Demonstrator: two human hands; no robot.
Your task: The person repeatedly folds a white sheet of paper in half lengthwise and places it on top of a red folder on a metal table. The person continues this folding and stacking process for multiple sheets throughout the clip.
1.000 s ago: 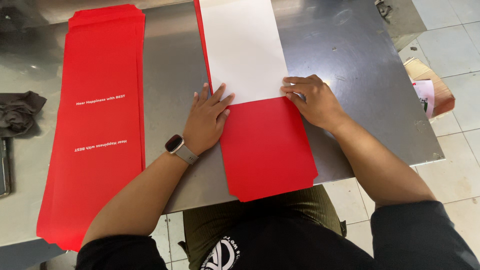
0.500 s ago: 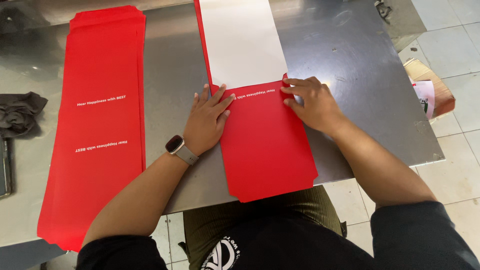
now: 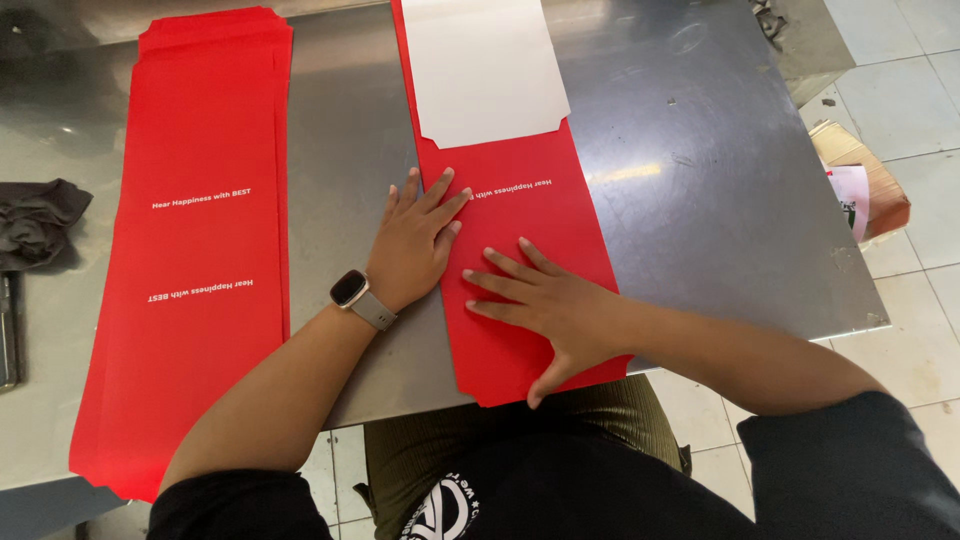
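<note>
Long red card sheet (image 3: 525, 270) with a white folded-over flap (image 3: 482, 65) at its far end lies lengthwise on the brushed steel table (image 3: 700, 170), near end overhanging the table's near edge. Left hand (image 3: 412, 240) flat, palm down, on the sheet's left edge, fingers (image 3: 436, 192) spread and pointing far; part of the palm sits on bare table beside the sheet. A pale smartwatch with a grey strap (image 3: 357, 297) on that wrist. Left forearm runs from the near left, bare to the dark sleeve. Right hand (image 3: 545, 305) flat, palm down, on the near half of the sheet, fingers (image 3: 495, 280) spread and pointing left toward the other hand, thumb reaching the near edge. Right forearm comes in from the right, crossing the table's near edge. Neither hand grips anything; both lie open and pressed on the card. The hands are near each other but apart. Left on the table, well apart from the hands, a stack of matching red card sheets (image 3: 195, 240) with white lettering lies lengthwise. A dark crumpled cloth (image 3: 35, 220) sits at the far left edge. On the tiled floor to the right, a brown cardboard box (image 3: 860, 175).
</note>
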